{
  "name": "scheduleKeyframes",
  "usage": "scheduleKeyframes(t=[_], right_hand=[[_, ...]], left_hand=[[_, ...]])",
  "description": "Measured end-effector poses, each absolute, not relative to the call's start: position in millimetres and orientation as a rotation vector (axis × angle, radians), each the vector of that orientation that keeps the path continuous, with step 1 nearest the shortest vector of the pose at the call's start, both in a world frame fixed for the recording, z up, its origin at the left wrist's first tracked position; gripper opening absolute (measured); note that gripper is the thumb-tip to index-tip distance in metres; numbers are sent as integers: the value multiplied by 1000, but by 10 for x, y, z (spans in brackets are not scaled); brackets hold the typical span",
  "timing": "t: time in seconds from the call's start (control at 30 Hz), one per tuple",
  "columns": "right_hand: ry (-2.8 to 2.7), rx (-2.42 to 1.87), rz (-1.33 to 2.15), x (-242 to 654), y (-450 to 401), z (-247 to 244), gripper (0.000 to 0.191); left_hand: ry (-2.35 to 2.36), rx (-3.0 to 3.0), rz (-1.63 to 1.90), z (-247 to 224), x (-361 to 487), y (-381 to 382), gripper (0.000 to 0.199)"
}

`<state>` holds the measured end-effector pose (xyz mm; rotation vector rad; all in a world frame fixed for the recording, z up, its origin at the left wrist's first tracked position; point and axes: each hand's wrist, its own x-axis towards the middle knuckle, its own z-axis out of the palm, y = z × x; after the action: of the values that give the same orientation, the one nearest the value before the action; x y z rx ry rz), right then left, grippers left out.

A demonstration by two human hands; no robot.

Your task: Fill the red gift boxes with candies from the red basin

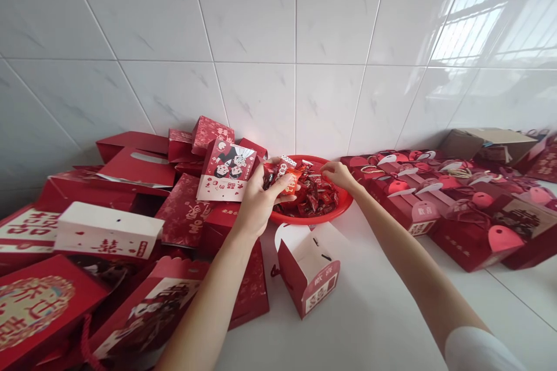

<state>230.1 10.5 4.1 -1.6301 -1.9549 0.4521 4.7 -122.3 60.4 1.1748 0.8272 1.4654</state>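
My left hand (261,191) is closed around several wrapped candies (285,179), one in an orange wrapper and others in dark red and white ones. It is over the left side of a red plastic basket (311,219) holding many red-wrapped candies (322,194). At the basket's right rim is my right hand (338,175), fingers curled together; whatever is between them is too small to make out. In front of the basket stands a small red gift box (307,281) with its top open and its white inside showing.
Red and white gift boxes and bags (130,185) lie in a jumbled heap on the left. Closed red gift boxes (413,197) with handles stand in rows on the right, near a brown cardboard box (491,139). Behind is a white tiled wall (296,23).
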Motion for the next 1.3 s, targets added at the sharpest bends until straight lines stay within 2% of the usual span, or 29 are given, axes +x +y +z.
scheduleKeyframes(t=[0.3,0.43,0.57,0.7,0.77,0.93,1.13,1.3], right_hand=[[-2229,-1863,279,2289,95,66,21],[-2413,-1874,410,2336,84,106,17],[-2497,-1858,515,2352,57,134,26],[-2429,-1694,522,2378,-62,232,22],[-2259,-1476,654,2400,-178,298,18],[-1630,-815,1124,2336,-554,453,42],[-1547,-712,1202,2205,-920,608,38],[-1876,-700,1360,2169,-1140,584,28]], left_hand=[[835,1186,1467,590,46,-1213,47],[830,1190,1451,581,40,-1203,50],[838,1212,1454,572,43,-1199,48],[811,1226,1439,563,48,-1200,49],[804,1241,1442,547,50,-1192,47],[806,1287,1439,501,64,-1178,45],[878,1327,1373,571,56,-1241,47],[975,1496,1311,678,-58,-1308,45]])
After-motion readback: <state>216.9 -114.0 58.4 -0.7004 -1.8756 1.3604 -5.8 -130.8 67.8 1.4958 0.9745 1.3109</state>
